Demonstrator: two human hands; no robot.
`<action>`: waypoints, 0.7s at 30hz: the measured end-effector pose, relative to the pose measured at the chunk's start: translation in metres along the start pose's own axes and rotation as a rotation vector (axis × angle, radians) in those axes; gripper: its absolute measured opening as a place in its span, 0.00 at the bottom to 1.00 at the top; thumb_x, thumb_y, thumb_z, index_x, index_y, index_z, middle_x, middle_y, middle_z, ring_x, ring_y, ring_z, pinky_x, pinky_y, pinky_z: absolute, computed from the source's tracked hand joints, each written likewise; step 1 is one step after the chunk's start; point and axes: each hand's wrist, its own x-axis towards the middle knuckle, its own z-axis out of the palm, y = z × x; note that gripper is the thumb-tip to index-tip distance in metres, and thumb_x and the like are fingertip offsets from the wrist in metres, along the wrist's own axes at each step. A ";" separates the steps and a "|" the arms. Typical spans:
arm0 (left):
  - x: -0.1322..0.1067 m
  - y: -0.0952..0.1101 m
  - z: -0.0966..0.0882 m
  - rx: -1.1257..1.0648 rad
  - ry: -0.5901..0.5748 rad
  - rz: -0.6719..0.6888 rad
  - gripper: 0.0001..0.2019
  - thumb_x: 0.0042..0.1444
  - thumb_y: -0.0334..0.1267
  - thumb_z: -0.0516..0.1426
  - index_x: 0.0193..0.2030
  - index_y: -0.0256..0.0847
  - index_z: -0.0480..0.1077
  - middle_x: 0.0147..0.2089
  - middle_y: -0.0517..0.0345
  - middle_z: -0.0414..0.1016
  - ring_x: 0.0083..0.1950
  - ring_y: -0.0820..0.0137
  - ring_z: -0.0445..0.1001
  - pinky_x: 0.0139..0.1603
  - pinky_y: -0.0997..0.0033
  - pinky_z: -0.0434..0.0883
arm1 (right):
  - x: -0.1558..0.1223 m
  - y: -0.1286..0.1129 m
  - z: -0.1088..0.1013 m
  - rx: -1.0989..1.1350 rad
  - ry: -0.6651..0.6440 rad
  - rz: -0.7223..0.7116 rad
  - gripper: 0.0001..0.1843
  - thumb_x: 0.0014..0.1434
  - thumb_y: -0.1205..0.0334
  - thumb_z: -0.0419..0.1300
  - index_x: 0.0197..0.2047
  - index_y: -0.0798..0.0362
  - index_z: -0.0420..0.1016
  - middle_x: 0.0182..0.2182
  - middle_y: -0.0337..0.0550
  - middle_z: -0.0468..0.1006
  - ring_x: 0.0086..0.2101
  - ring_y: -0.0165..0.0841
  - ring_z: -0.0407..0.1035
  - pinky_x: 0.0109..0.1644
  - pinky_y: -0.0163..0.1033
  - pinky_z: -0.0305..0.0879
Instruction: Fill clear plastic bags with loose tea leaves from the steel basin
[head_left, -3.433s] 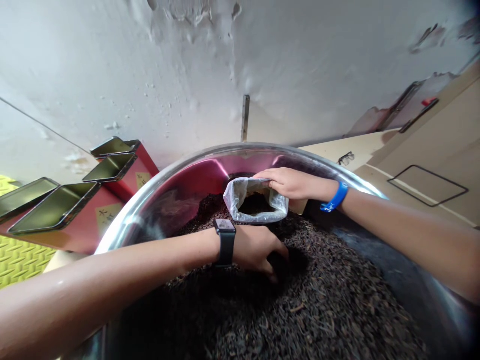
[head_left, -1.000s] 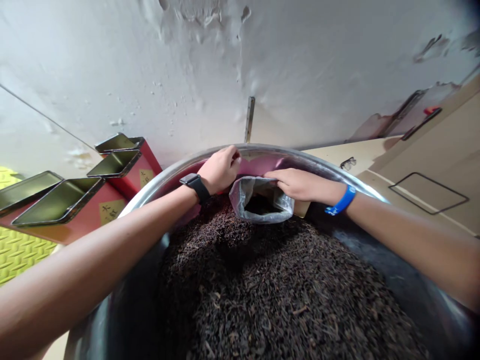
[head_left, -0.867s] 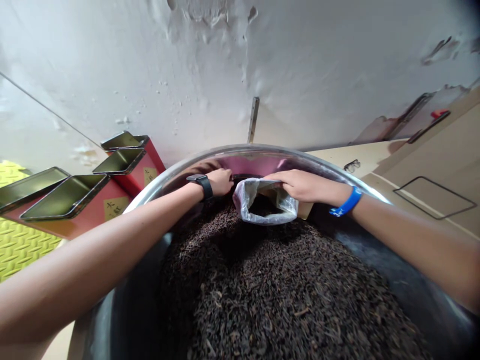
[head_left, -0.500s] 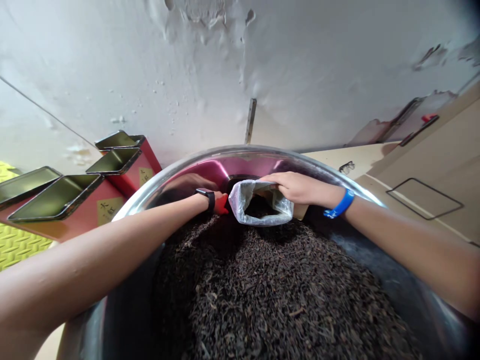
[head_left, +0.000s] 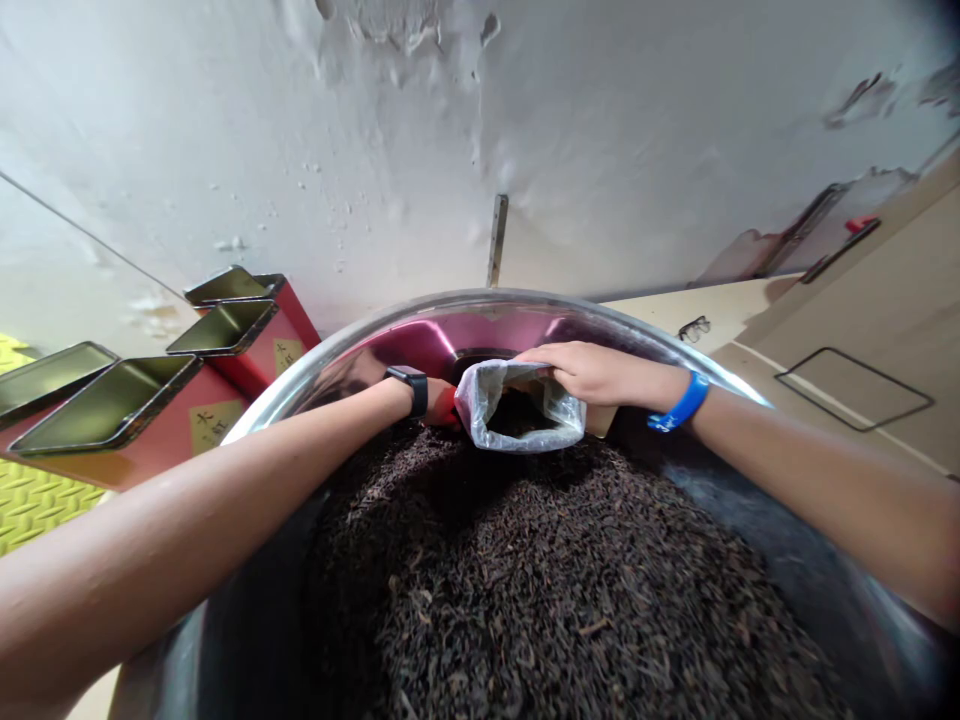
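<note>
A clear plastic bag (head_left: 484,432) with its mouth spread faces me over a heap of dark dried tea leaves (head_left: 570,590) in a large metal basin (head_left: 360,345). Dark leaves show inside the mouth. My right hand (head_left: 577,370), with a blue wristband, is closed on the bag's upper right rim. My left hand (head_left: 437,402), below a black watch, is at the bag's left side against something red (head_left: 449,402); its fingers are hidden. A beige patch (head_left: 600,420) shows under my right hand, mostly covered by the bag.
Several open red tins (head_left: 217,405) with yellow labels stand left of the basin, near a yellow textured mat (head_left: 45,500). Eyeglasses (head_left: 694,328) lie on a pale surface beyond the right rim. A beige panel (head_left: 855,330) stands at right. Behind rises a peeling wall (head_left: 337,150).
My left wrist has turned so the watch face shows, and the hand has shifted slightly. Less of the red thing shows. The bag and my right hand stay nearly still.
</note>
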 end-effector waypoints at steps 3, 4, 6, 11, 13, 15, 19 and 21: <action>0.000 0.005 -0.015 0.054 -0.148 -0.008 0.06 0.52 0.33 0.54 0.27 0.38 0.70 0.29 0.57 0.75 0.29 0.71 0.69 0.34 0.72 0.66 | 0.000 -0.001 0.000 0.011 -0.001 0.006 0.20 0.57 0.67 0.45 0.49 0.48 0.70 0.46 0.40 0.75 0.46 0.35 0.67 0.53 0.43 0.61; 0.000 0.006 -0.019 0.074 -0.147 -0.019 0.06 0.53 0.33 0.53 0.28 0.38 0.70 0.30 0.56 0.75 0.29 0.71 0.70 0.33 0.72 0.66 | 0.000 0.000 0.000 0.007 -0.002 0.010 0.21 0.56 0.68 0.45 0.49 0.47 0.70 0.46 0.40 0.75 0.46 0.35 0.67 0.53 0.43 0.61; 0.001 0.006 -0.026 0.099 -0.104 -0.030 0.06 0.53 0.33 0.53 0.31 0.37 0.71 0.32 0.54 0.76 0.31 0.70 0.71 0.34 0.73 0.66 | 0.000 0.002 0.002 -0.011 0.002 0.020 0.23 0.55 0.70 0.45 0.50 0.46 0.70 0.45 0.39 0.75 0.47 0.35 0.67 0.53 0.43 0.61; 0.004 0.000 -0.033 0.176 -0.049 -0.121 0.11 0.54 0.41 0.53 0.38 0.36 0.71 0.36 0.49 0.76 0.33 0.65 0.73 0.33 0.71 0.65 | 0.001 0.006 0.004 -0.022 0.019 0.029 0.25 0.53 0.71 0.44 0.51 0.46 0.69 0.46 0.39 0.74 0.48 0.35 0.66 0.54 0.44 0.61; 0.004 -0.001 -0.034 0.203 0.015 -0.144 0.15 0.56 0.45 0.51 0.37 0.35 0.71 0.35 0.49 0.75 0.33 0.65 0.72 0.31 0.71 0.64 | 0.001 0.005 0.003 -0.018 0.014 0.025 0.25 0.54 0.71 0.45 0.51 0.46 0.69 0.46 0.39 0.74 0.48 0.35 0.66 0.54 0.44 0.61; 0.004 0.001 -0.037 0.202 0.155 -0.123 0.17 0.58 0.48 0.49 0.38 0.35 0.70 0.34 0.50 0.75 0.31 0.67 0.71 0.30 0.72 0.64 | 0.001 0.003 0.003 -0.019 0.009 0.018 0.24 0.54 0.70 0.44 0.51 0.46 0.70 0.47 0.40 0.74 0.48 0.35 0.66 0.54 0.44 0.61; 0.002 0.015 -0.045 0.166 0.417 -0.052 0.20 0.61 0.51 0.45 0.41 0.36 0.68 0.35 0.53 0.74 0.32 0.70 0.70 0.31 0.73 0.64 | 0.000 0.002 0.003 -0.031 0.012 0.008 0.22 0.56 0.70 0.44 0.49 0.47 0.69 0.46 0.41 0.74 0.47 0.36 0.66 0.52 0.43 0.62; -0.001 0.025 -0.050 0.126 0.481 -0.030 0.20 0.62 0.51 0.44 0.41 0.38 0.68 0.35 0.54 0.74 0.32 0.71 0.70 0.32 0.72 0.64 | -0.001 0.002 0.003 -0.048 0.008 0.021 0.19 0.57 0.68 0.44 0.47 0.48 0.70 0.44 0.43 0.75 0.43 0.36 0.68 0.49 0.43 0.63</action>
